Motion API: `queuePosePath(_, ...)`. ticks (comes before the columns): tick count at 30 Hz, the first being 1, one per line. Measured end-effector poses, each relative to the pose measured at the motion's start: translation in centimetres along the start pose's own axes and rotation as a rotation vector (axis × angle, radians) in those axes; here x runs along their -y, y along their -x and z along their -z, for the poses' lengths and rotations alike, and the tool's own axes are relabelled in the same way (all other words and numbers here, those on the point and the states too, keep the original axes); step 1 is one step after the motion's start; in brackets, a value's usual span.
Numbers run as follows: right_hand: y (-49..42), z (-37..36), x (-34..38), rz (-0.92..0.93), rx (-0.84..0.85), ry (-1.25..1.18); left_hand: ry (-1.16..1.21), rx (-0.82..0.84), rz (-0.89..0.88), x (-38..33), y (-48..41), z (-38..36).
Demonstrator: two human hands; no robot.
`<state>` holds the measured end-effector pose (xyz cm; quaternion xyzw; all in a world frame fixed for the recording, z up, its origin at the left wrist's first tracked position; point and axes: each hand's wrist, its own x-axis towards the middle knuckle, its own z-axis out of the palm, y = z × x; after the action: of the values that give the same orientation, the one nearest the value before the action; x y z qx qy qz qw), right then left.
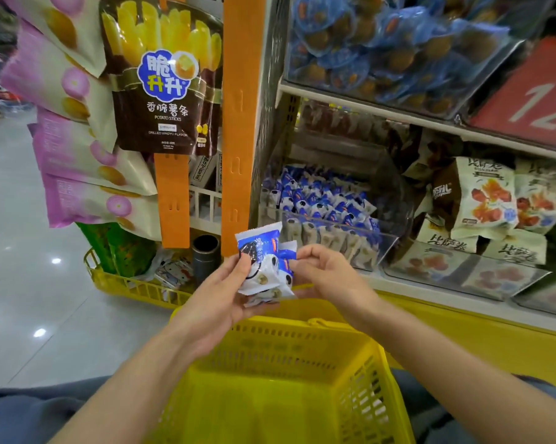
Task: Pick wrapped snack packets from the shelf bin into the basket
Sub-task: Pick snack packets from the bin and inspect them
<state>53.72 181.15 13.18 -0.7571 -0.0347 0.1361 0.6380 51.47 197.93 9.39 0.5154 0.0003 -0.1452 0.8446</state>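
Shelf bin (395,200), beside an orange post (238,123), sits behind held packets (263,251).

Glossy grey floor (30,193), light glints; orange upright (238,123), white shelf (398,118).

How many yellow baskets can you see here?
2. The near basket is at bottom centre, close in front of the person. The floor basket stands left of the orange shelf post, holding goods.
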Motion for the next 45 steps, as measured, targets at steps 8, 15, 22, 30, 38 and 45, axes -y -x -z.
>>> queuePosePath(8,0.7,0.1,0.1,0.037,0.047,0.180,-0.122,0.035,0.138,0.2,-0.1,-0.5)
queuePosePath(15,-0.1,0.3,1.3,0.233,-0.112,0.264,-0.094,-0.078,0.074,0.2,-0.6,-1.0)
queuePosePath(22,-4.7,2.6,5.3,0.369,-0.395,0.299,-0.096,-0.309,0.030,-0.8,-1.7,0.0)
queuePosePath(30,-13.9,2.5,5.9,0.142,-0.384,0.686,-0.110,-0.336,0.005,-1.6,-2.8,0.1)
queuePosePath(38,-16.4,2.0,6.4,-0.059,-0.016,0.889,-0.093,-0.346,-0.019,-2.3,-3.7,0.3)
queuePosePath(45,-17.4,2.6,5.8,-0.071,0.215,0.958,-0.096,-0.365,-0.016,-2.4,-4.1,0.4)
